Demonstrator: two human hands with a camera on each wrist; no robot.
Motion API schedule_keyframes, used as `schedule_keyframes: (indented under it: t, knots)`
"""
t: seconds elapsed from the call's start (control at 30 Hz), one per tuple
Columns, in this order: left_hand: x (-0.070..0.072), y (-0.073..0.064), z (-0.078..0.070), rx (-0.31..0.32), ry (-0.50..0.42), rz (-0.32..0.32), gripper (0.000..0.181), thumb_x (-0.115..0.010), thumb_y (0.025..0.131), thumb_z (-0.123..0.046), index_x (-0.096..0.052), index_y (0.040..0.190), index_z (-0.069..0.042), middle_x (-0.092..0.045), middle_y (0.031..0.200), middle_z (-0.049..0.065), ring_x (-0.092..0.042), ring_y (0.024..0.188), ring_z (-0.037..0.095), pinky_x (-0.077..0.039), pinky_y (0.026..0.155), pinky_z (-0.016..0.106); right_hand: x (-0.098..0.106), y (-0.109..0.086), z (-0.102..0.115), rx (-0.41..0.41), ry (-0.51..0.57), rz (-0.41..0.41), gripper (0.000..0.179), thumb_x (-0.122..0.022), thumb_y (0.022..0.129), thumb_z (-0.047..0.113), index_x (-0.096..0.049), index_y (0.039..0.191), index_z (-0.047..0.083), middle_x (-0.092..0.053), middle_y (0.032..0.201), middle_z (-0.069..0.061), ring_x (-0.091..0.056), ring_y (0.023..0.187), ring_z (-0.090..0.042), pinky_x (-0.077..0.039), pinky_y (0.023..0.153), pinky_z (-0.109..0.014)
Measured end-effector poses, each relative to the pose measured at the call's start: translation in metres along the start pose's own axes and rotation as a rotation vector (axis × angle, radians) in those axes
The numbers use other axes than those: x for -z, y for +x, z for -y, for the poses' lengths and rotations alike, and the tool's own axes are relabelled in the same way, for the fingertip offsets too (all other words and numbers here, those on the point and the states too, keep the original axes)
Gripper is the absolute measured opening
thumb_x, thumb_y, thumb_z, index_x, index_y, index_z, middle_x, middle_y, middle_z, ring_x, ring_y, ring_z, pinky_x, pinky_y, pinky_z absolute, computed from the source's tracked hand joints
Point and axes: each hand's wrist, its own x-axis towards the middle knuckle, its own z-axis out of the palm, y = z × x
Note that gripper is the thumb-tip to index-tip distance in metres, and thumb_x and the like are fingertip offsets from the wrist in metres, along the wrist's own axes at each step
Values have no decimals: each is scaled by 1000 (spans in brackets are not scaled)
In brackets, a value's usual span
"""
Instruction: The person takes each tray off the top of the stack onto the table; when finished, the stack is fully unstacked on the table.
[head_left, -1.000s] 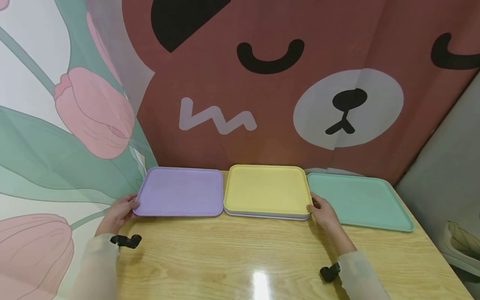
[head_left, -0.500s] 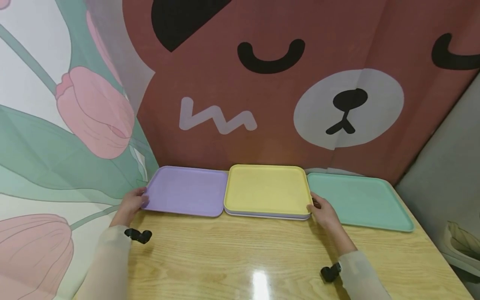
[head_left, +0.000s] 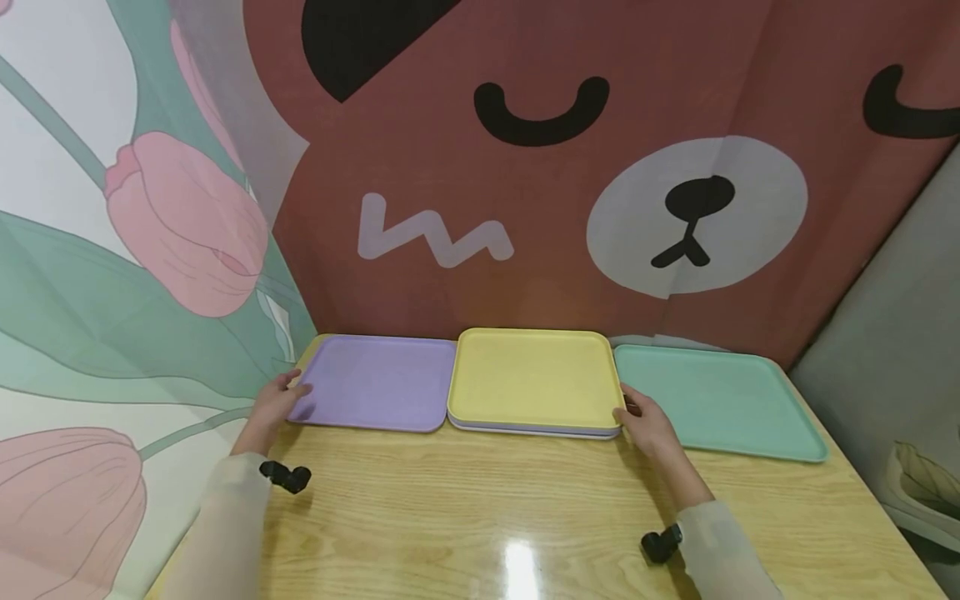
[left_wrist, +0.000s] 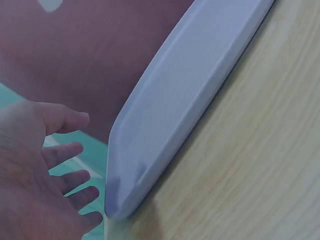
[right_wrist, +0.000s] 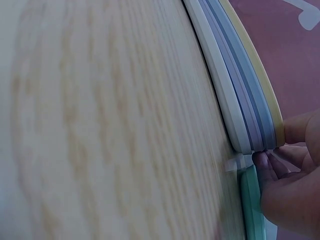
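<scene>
My left hand (head_left: 273,407) is beside the left edge of a purple tray (head_left: 378,383) lying flat at the far left of the table. In the left wrist view its fingers (left_wrist: 65,155) are spread, slightly apart from the tray's corner. In the middle sits a stack of trays with a yellow tray (head_left: 536,375) on top; the right wrist view shows a blue tray (right_wrist: 250,75), a purple one and a white tray (right_wrist: 225,100) beneath it. My right hand (head_left: 648,423) grips the stack's front right corner with curled fingers.
A mint green tray (head_left: 720,404) lies flat right of the stack, close to it. Behind the wooden table (head_left: 420,517) hangs a bear-print cloth (head_left: 420,292), with a tulip-print cloth (head_left: 187,225) on the left. A pale bin (head_left: 918,492) stands beyond the right edge.
My left hand pushed the purple tray to the right until it met the stack, then loosened from its edge. The tray straightened slightly. My right hand stayed at the stack's corner.
</scene>
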Motion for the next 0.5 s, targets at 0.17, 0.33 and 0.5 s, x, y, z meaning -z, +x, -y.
schedule_keyframes:
  t: [0.17, 0.33, 0.5]
  knots:
    - [-13, 1, -10, -97, 105, -33, 59, -53, 102, -19, -35, 151, 9, -29, 155, 36, -27, 143, 52, -28, 117, 59, 1, -1, 1, -8, 2, 2, 60, -49, 105, 11, -24, 158, -2, -39, 151, -33, -41, 136, -49, -41, 108, -58]
    - [-34, -1, -24, -152, 65, -23, 54, -54, 102, -15, -39, 148, 11, -36, 151, 36, -35, 140, 51, -33, 114, 57, 2, -1, 3, -10, 4, 1, 61, -49, 105, 12, -24, 159, -2, -39, 151, -33, -41, 136, -48, -41, 107, -58]
    - [-56, -4, -37, -153, 28, 14, 54, -52, 104, -18, -38, 151, 6, -37, 154, 30, -37, 141, 46, -35, 114, 56, 2, -1, 3, -7, 3, 0, 61, -49, 105, 12, -24, 158, -3, -39, 151, -33, -41, 136, -49, -42, 106, -57]
